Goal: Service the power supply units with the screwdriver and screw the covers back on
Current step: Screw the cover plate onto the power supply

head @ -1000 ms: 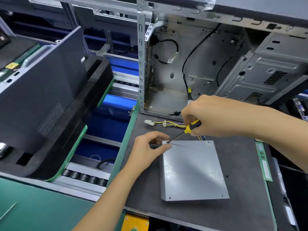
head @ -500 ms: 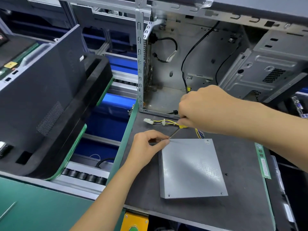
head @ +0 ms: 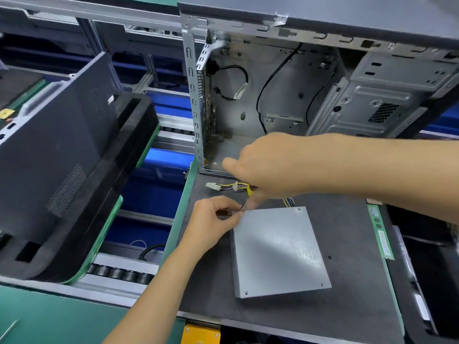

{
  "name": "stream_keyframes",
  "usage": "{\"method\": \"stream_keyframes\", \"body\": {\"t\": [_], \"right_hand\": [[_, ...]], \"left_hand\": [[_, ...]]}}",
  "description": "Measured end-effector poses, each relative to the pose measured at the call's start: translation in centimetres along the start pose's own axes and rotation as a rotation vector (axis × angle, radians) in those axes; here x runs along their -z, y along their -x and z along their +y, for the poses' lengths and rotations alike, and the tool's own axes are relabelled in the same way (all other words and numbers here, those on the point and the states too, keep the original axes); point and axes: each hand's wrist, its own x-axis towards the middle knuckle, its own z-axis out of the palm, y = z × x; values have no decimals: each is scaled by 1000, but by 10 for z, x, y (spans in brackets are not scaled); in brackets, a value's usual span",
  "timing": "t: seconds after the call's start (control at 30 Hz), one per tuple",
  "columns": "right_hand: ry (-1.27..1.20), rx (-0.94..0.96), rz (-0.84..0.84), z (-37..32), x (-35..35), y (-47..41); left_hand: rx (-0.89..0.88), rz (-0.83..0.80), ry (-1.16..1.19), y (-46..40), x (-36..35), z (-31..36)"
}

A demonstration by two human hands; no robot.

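**Driving a cover screw at the box's far-left corner**

Power supply (head: pixel 278 249) lies flat on the dark mat (head: pixel 347 281), at 5 o'clock. Left hand (head: pixel 213 224) pinches at the corner, probably steadying the screw. Right hand (head: pixel 263 167), at 12 o'clock, clasps the screwdriver (head: pixel 248 194), tip angled down there. Open computer case (head: pixel 273 95) stands beyond.

The power supply unit (head: pixel 278 252) lies on the mat (head: pixel 347 306) before me, the open case (head: pixel 285 95) behind it, its cables (head: pixel 228 187) between.

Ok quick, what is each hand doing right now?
Left hand: fingers pinch the screwdriver tip at the power supply cover corner.
Right hand: grips the screwdriver handle.
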Motion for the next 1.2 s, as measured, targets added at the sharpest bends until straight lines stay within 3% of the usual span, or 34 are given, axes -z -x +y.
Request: {"method": "stream_keyframes", "body": {"t": [0.1, 0.3, 0.43, 0.53, 0.67, 0.77, 0.87, 0.97, 1.07, 1.2], "right_hand": [[-74, 60, -34, 6, 4, 3], [90, -45, 84, -7, 9, 1], [-69, -2, 8, -8, 14, 3], [-42, 27, 48, -6, 23, 2], [110, -70, 106, -12, 23, -5], [136, -142, 95, -12, 23, -10], [-42, -151, 13, -6, 24, -5], [-123, -33, -45, -1, 27, 0], [-22, -97, 54, -1, 26, -1], [93, -209, 184, -9, 25, 1]], "left_hand": [[15, -40, -23, -2, 4, 2], [32, -202, -35, -9, 11, 10], [36, -252, -24, -11, 16, 11], [51, -279, -26, -12, 18, 12], [60, -172, 73, -11, 24, 16], [-30, -68, 154, -14, 29, 25], [-149, -37, 56, -17, 29, 33], [-197, -93, -13, -16, 33, 32], [-170, -120, -7, -16, 33, 33], [-124, -24, 52, -17, 23, 36]]}}
